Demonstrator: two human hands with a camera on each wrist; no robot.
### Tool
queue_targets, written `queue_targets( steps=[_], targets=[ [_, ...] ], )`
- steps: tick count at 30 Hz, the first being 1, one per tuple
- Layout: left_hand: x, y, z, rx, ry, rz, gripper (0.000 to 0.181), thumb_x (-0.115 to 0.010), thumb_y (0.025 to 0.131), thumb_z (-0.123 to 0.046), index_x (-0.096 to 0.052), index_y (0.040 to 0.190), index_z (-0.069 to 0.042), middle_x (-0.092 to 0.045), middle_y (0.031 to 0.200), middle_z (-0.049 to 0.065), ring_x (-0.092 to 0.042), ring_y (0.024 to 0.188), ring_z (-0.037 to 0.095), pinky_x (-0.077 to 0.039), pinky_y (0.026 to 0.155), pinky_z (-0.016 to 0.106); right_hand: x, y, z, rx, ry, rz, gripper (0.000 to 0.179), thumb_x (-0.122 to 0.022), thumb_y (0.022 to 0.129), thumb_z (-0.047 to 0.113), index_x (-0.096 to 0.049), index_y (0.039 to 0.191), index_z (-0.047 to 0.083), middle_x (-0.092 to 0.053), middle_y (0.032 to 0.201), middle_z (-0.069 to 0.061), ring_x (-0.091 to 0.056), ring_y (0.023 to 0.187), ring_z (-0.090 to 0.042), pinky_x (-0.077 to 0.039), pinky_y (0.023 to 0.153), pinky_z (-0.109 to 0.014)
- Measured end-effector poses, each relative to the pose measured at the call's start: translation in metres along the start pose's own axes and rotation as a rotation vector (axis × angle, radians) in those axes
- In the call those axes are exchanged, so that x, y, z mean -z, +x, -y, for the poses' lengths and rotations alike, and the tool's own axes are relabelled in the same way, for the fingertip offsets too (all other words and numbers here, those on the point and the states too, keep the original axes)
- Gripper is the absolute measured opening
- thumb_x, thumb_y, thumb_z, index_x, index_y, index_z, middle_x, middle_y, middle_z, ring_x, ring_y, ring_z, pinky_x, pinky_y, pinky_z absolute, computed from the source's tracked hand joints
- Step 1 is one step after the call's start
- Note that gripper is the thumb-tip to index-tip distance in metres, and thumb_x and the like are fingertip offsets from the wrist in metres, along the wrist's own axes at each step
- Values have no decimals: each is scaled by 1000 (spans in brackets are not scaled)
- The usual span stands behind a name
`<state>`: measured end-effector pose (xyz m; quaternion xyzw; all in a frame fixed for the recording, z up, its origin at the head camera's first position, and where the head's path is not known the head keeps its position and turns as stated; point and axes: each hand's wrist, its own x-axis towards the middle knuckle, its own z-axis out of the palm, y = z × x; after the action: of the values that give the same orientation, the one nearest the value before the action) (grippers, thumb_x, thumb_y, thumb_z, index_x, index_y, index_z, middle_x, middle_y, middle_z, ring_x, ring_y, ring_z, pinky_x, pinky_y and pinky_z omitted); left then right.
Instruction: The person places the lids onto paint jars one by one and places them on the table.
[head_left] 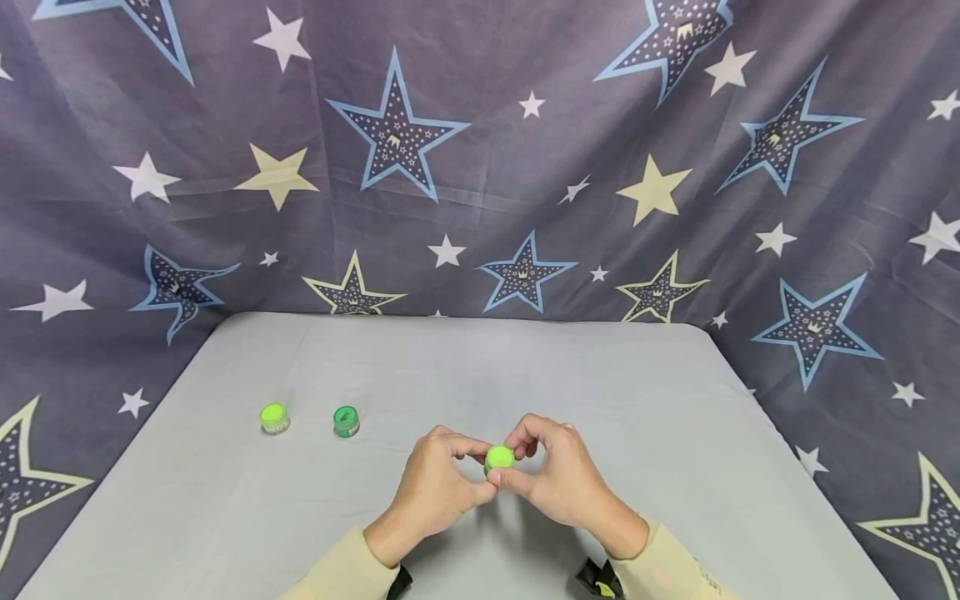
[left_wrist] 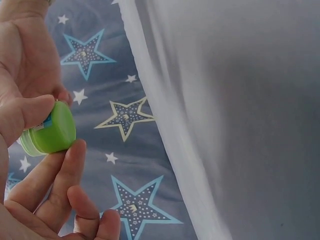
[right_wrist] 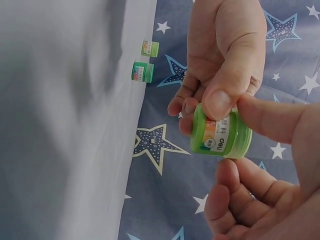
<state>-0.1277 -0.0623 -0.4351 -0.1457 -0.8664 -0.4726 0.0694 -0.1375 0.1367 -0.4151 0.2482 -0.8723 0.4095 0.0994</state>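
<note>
A small light green paint jar (head_left: pixel 499 457) with a printed label is held between the two hands, near the front middle of the table. My left hand (head_left: pixel 438 483) pinches it from the left, thumb on one side and fingertips on the other. From the right, my right hand (head_left: pixel 561 477) pinches the same jar between thumb and fingertips. Seen in the right wrist view, a thumb presses over the jar's label (right_wrist: pixel 220 135), and a paler, see-through band (right_wrist: pixel 241 139) circles one end. The jar's green end (left_wrist: pixel 65 126) faces right in the left wrist view.
Two more small jars stand on the grey-white covered table (head_left: pixel 225 508), left of the hands: a light green jar (head_left: pixel 274 418) and a darker green jar (head_left: pixel 346 422). A dark star-patterned cloth (head_left: pixel 480 208) hangs behind the table and at its sides.
</note>
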Motion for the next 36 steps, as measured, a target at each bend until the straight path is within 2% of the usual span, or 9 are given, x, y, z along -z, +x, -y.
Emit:
queue_targets(
  steps=[5,11,20,24,30,36],
  targets=[
    [0,-1,-1,-5,5,-5,27,-91,71,-16,-83,96,-23,-66,83,-22,-61,92,16,-48,80,33,0,-1,2,-48,5,-5,35,-95,72,30,-62,83,29,-67,81,2,-58,80,-21,-34,82,-38],
    [0,-1,0,2,10,-5,27,-92,71,-16,-83,95,-24,-66,84,-21,-58,90,9,-48,80,32,-2,-2,2,-58,4,-16,38,-96,72,31,-60,82,27,-63,78,3,-53,78,-10,-32,83,-39],
    [1,1,0,0,11,-8,28,-92,70,-14,-83,95,-23,-67,84,-20,-60,92,17,-48,80,32,-2,-1,2,-57,-26,-19,38,-95,71,39,-60,81,27,-59,76,10,-52,76,-6,-32,83,-38],
    [2,1,0,-3,16,-9,28,-93,69,-15,-83,94,-25,-67,83,-21,-60,90,15,-48,80,32,2,-1,1,-6,-29,-21,36,-95,71,38,-66,89,27,-61,82,13,-55,80,-9,-33,82,-39],
    [2,1,0,-15,33,-3,26,-95,70,-22,-83,92,-28,-66,83,-21,-57,88,9,-47,78,32,8,0,0,101,-23,29,45,-95,73,21,-73,112,27,-69,101,17,-59,91,-12,-37,82,-36],
    [2,1,1,-15,25,12,28,-95,70,-22,-83,94,-27,-66,85,-20,-57,90,9,-48,79,33,8,0,0,144,-2,83,44,-91,74,9,-75,114,22,-70,109,17,-58,95,-9,-39,85,-36]
  ],
)
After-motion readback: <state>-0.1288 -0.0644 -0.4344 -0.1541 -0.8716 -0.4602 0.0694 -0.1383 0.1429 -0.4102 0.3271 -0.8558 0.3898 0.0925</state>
